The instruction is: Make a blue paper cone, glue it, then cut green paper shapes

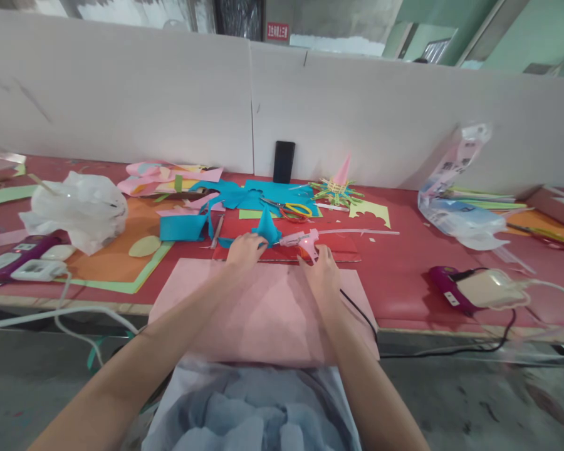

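Note:
My right hand is wrapped round a pink hot glue gun, whose nozzle points left. A long clear glue stick sticks out of its back. The nozzle reaches the base of a blue paper cone, which stands upright. With closed fingers my left hand grips the cone's lower left side. Beneath them lies a red board. Right in front of me a pink sheet covers the table edge.
Scissors with yellow handles lie behind the cone among blue paper scraps. A black phone leans on the white partition. At the back right stands a pink-coned paper piece. Power strips with cables sit at both sides.

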{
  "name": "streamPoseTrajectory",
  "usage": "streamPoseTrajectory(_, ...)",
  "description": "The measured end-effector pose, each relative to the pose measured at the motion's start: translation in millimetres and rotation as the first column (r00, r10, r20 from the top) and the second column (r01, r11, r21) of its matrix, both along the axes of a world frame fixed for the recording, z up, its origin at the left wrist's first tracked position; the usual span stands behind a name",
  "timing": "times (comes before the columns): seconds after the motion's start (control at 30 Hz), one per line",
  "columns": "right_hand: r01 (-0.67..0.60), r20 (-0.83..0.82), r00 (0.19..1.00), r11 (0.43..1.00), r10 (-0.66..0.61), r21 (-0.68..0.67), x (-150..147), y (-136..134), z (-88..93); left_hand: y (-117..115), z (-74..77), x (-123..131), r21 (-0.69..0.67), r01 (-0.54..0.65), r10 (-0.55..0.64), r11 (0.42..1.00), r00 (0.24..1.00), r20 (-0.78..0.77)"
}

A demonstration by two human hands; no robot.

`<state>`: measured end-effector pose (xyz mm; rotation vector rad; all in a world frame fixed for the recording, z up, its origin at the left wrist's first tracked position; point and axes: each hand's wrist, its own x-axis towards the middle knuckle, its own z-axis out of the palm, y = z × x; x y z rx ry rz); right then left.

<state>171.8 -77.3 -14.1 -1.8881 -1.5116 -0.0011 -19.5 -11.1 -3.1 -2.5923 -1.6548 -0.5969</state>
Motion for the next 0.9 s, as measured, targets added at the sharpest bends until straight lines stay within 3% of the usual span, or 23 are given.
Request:
streamPoseTrajectory(0.4,0.074,-0.113,0.991,0.997,-0.074,0.000,9.8,-4.0,1.0,-6.6,21.9,5.4,-0.033,0.068,-0.072,0.997,0.984,-0.162)
streamPoseTrajectory(0.9,0.101,-0.143,0.984,0.994,-0.105,-0.034,11.5,-3.9,1.4,0.9,28.5,7.9,-0.084,0.107,-0.123,0.991,0.970,-0.210)
